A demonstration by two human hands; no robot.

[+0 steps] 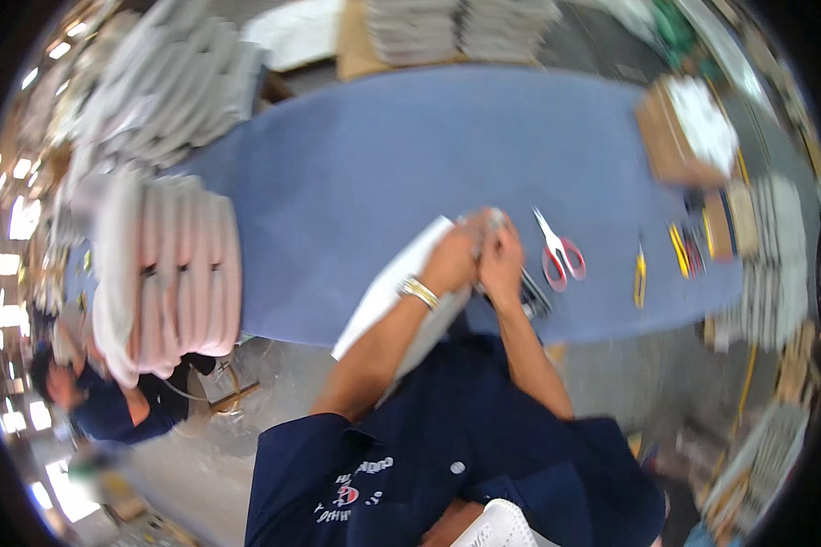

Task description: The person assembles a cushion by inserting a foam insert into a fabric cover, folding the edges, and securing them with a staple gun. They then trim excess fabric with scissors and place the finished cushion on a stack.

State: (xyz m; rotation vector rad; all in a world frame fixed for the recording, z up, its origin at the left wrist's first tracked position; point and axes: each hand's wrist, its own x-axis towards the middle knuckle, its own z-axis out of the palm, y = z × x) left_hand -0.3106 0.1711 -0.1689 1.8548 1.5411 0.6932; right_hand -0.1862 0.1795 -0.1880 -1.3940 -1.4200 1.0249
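Note:
Both my hands meet over the blue table [410,146], close together near its front edge. My left hand [454,258], with bangles at the wrist, is closed on the upper end of a long white and grey piece [388,287], which slants down under my forearm. My right hand [500,262] is closed at the same end, fingers pinched beside the left ones. A bit of pale material shows at the fingertips; blur hides its detail. By my right wrist lies a black tool [534,296], partly covered. Red-handled scissors [561,260] rest just right of my hands, blades pointing away.
On the right lie a yellow cutter [639,278] and several small yellow and red tools [684,248]. A cardboard box [661,141] with white contents stands at the back right. Stacked padded pieces [169,273] rise on the left, near a seated person [109,401].

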